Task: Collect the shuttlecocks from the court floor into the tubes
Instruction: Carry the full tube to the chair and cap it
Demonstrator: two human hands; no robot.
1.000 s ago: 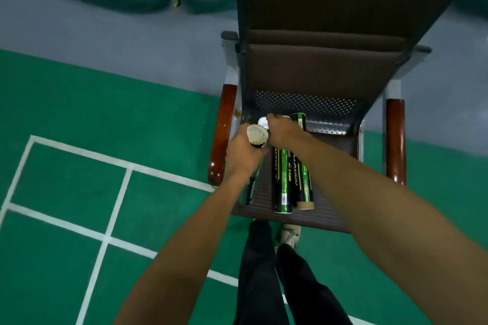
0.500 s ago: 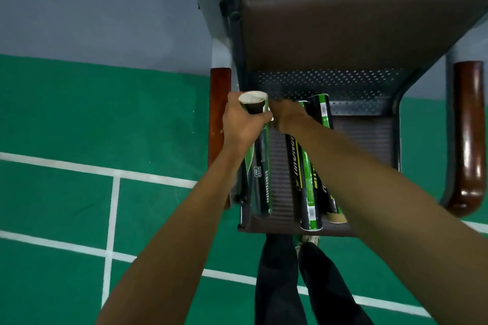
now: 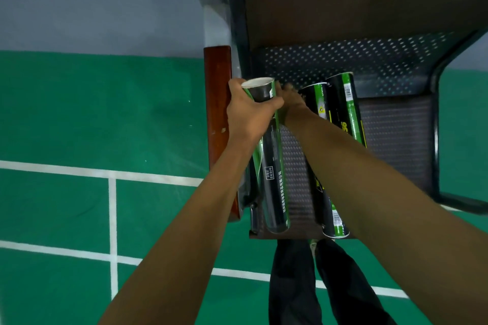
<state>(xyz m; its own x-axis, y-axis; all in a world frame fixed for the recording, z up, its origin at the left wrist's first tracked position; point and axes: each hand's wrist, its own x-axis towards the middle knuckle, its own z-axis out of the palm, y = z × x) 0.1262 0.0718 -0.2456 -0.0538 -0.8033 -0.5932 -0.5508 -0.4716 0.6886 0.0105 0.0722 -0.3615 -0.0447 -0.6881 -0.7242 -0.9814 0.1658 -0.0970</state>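
One black-and-green cardboard tube (image 3: pixel 272 179) is being gripped near its open mouth by the left hand (image 3: pixel 248 113), over a dark mesh chair seat (image 3: pixel 396 134). The right hand (image 3: pixel 293 105) is reaching just behind it, its grasp hidden. Two matching tubes (image 3: pixel 346 103) are lying beside it on the seat.

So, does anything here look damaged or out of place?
Only a pale mark, maybe a chip, on the wooden armrest beside the left hand gripping a tube. It and the two lying tubes look whole.
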